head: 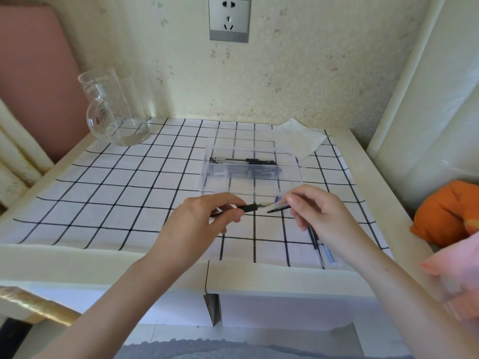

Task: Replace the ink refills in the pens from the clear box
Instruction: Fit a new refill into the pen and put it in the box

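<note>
Glass came first on the left: a clear pitcher (116,112) stood at the far corner of the checked cloth (103,193), seemingly with only a shallow pool of water at its bottom. Nearer, the left hand (204,221) pinched a black pen barrel (247,208) between thumb and fingers, its open end pointing right. Just beside that opening, the right hand (313,211) pinched a dark refill (278,209) and the tip section near its end, the two parts almost meeting above the cloth. The step looked like feeding the refill into the barrel; it would go best with both parts held in one line, the barrel kept steady, and the refill slid straight without bending. Behind the hands sat the clear box (248,164), open-topped, holding several dark pens (243,160) lying lengthwise. Loose refills (321,244) lay on the cloth under the right wrist, and a crumpled tissue (298,138) rested beyond the box
</note>
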`<state>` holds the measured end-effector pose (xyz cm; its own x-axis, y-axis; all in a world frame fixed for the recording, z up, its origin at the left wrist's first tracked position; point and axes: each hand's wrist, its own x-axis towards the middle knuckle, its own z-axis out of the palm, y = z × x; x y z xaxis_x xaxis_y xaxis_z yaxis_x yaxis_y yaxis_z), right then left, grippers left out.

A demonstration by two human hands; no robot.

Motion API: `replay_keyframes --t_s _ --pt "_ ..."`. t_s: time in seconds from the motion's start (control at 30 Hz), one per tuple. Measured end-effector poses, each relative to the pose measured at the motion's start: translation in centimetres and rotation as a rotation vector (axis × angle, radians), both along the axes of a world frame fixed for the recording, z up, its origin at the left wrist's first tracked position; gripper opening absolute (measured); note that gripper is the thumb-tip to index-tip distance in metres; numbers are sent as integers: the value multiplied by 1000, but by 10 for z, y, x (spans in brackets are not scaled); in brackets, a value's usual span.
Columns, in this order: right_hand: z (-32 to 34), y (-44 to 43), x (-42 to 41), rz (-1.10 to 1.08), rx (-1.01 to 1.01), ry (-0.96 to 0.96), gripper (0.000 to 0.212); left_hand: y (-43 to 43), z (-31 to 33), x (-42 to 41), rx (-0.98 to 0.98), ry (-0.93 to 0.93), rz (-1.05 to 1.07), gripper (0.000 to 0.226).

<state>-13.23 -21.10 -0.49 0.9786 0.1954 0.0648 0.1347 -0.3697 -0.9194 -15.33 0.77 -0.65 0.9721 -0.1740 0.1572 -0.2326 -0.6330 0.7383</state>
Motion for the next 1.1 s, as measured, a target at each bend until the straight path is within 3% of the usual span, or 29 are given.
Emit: replay_keyframes --t_s 0.37,0.67,1.1 --pt "-1 9 -5 47 93 -8 12 -5 -1 -2 -34 -3 -29 10" --pt "-4 17 -11 23 287 26 15 -11 -6 -7 -38 -48 19 12" --pt "-4 20 -14 2 333 18 15 -15 -3 -8 -5 -107 38 13"
